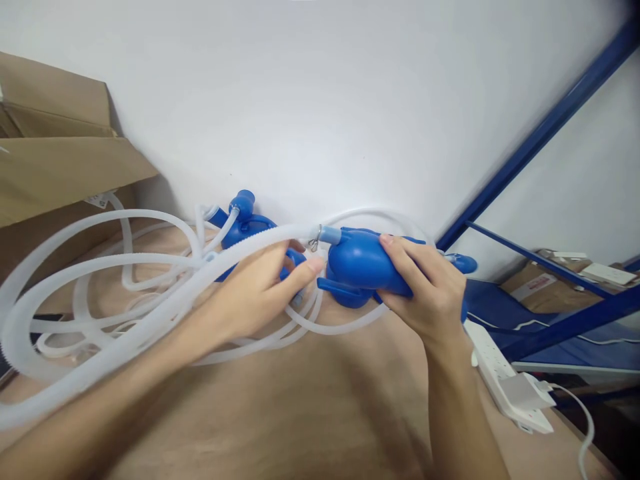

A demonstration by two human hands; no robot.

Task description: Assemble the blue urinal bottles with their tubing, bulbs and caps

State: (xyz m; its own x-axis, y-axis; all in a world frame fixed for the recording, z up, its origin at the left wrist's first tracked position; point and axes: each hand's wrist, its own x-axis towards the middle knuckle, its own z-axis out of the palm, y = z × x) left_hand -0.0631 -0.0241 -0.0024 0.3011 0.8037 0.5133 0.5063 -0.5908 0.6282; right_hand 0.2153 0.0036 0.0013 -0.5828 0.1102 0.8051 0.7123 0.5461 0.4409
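A rounded blue plastic device (363,260) is gripped from the right by my right hand (430,283). Its light blue nozzle (331,235) points left, with a wire clamp (315,239) around the end of a translucent ribbed hose (250,245). My left hand (270,283) is just below the hose end, thumb reaching toward the clamp; its fingertips are partly hidden behind the hose, so its hold is unclear. Another blue device (245,227) rests behind my left hand, against the wall, with thin tubing attached.
Coiled translucent hoses (125,260) spread over the wooden table (310,400) at left. An open cardboard box (60,160) stands at the far left. On the right are a white power strip (500,380) with a plug and a blue metal rack (540,127) holding boxes.
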